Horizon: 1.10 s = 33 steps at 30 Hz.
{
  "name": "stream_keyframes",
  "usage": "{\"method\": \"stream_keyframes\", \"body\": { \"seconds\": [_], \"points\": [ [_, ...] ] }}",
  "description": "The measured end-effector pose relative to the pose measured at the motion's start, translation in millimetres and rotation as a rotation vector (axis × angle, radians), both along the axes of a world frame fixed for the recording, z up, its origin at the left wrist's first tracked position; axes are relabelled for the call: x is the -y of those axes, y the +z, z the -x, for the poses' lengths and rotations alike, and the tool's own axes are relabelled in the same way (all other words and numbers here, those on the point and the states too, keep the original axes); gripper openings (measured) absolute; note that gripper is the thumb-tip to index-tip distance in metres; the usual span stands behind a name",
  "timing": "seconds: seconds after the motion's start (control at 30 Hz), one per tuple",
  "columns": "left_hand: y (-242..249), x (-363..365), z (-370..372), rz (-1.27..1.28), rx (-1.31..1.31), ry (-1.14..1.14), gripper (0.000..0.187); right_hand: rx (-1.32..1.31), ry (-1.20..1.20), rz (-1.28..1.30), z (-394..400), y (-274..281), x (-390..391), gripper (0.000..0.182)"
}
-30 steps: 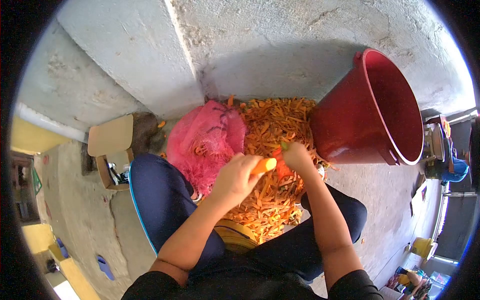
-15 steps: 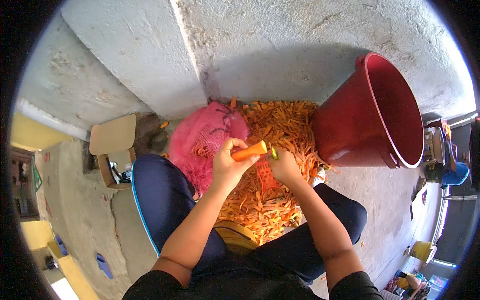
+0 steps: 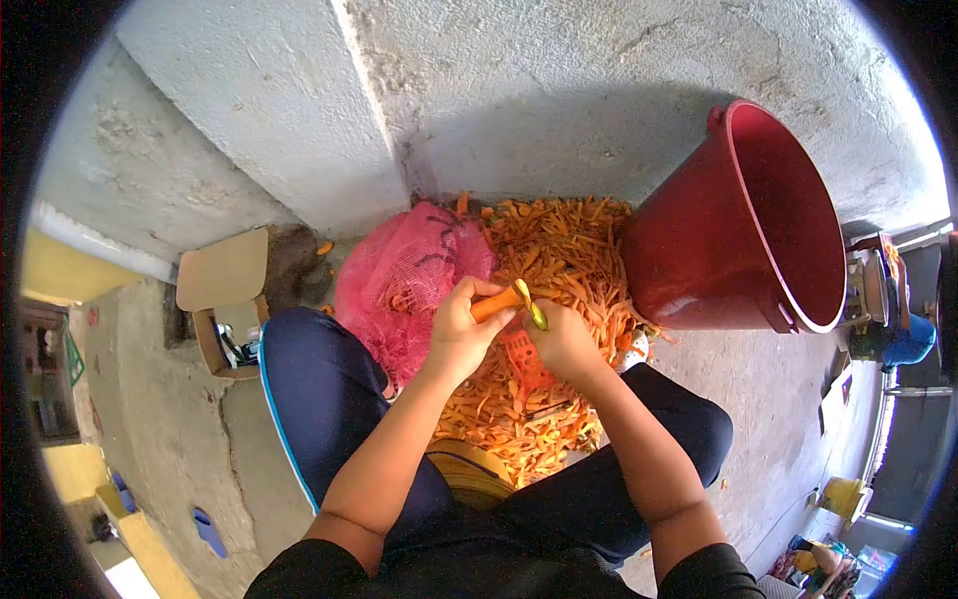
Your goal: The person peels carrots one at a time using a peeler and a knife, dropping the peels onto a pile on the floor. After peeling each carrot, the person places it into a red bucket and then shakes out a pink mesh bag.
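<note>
My left hand [image 3: 457, 327] is closed around a carrot [image 3: 496, 302], its end pointing to the right. In my right hand [image 3: 567, 341] is a peeler [image 3: 540, 316] with a yellow-green handle. The peeler's head meets the carrot's right end, though the blade itself is too small to make out. Beneath both hands spreads a thick heap of orange peels [image 3: 559, 245]. An orange-red plastic piece with holes [image 3: 527, 361] lies partly under the hands, among the peels. Left of the heap sits a pink mesh bag [image 3: 399, 262].
A large dark red bucket [image 3: 689, 240] lies tipped at the right of the heap. An open cardboard box [image 3: 235, 374] stands left of my knee, and a blue slipper [image 3: 209, 531] is farther left. The wall [image 3: 559, 90] rises behind. A blue-clothed person [image 3: 910, 344] shows at the far right.
My right hand has tilted, and the peeler's head has come onto the carrot's end from just beside it. The left hand has shifted slightly right, still with the carrot.
</note>
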<state>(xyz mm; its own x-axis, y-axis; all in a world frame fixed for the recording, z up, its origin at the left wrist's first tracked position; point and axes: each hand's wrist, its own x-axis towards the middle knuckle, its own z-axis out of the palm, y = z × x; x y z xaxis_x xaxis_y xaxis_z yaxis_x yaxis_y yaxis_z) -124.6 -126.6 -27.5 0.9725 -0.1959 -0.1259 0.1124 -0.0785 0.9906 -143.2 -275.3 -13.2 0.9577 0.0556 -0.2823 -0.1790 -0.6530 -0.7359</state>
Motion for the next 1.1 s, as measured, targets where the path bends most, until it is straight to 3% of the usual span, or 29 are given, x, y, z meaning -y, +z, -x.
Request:
{"method": "stream_keyframes", "body": {
  "seconds": [0.17, 0.27, 0.57, 0.67, 0.77, 0.8, 0.87, 0.9, 1.0, 1.1],
  "points": [
    [0.6, 0.6, 0.7, 0.129, 0.022, 0.011, 0.025, 0.007, 0.024, 0.021, 0.6, 4.3, 0.6, 0.018],
    [9.8, 0.3, 0.4, -0.002, 0.086, 0.025, 0.025, -0.032, 0.017, 0.034, 0.0, 5.8, 0.7, 0.020],
    [3.2, -5.7, -3.3, 0.153, 0.101, -0.019, 0.024, -0.085, 0.029, 0.022, 0.4, 2.0, 5.8, 0.025],
    [11.6, -7.7, -3.1, 0.097, 0.228, -0.059, 0.023, -0.095, 0.069, 0.010, -0.1, -9.9, 11.6, 0.024],
    [26.8, -14.1, -4.5, 0.064, -0.037, -0.284, 0.025, -0.151, 0.022, -0.031, 0.3, -22.0, 17.4, 0.023],
    [34.6, -10.5, 1.8, 0.125, 0.035, -0.486, 0.025, -0.168, 0.044, 0.026, -2.3, -25.7, 18.9, 0.023],
    [32.2, 2.6, 18.3, 0.143, 0.124, -0.685, 0.025, -0.203, 0.080, 0.142, -10.6, -31.6, 23.7, 0.022],
    [33.5, 3.3, 19.5, 0.215, 0.049, -0.669, 0.022, -0.212, 0.099, 0.146, -12.5, -33.2, 23.4, 0.022],
    [28.5, -1.5, 6.8, -0.009, 0.058, -0.374, 0.021, -0.062, 0.107, 0.056, -4.1, -45.3, 26.2, 0.020],
    [11.9, -4.7, -1.4, 0.206, -0.101, -0.157, 0.020, -0.042, -0.083, 0.028, -5.5, -17.2, 12.2, 0.022]
  ]
}}
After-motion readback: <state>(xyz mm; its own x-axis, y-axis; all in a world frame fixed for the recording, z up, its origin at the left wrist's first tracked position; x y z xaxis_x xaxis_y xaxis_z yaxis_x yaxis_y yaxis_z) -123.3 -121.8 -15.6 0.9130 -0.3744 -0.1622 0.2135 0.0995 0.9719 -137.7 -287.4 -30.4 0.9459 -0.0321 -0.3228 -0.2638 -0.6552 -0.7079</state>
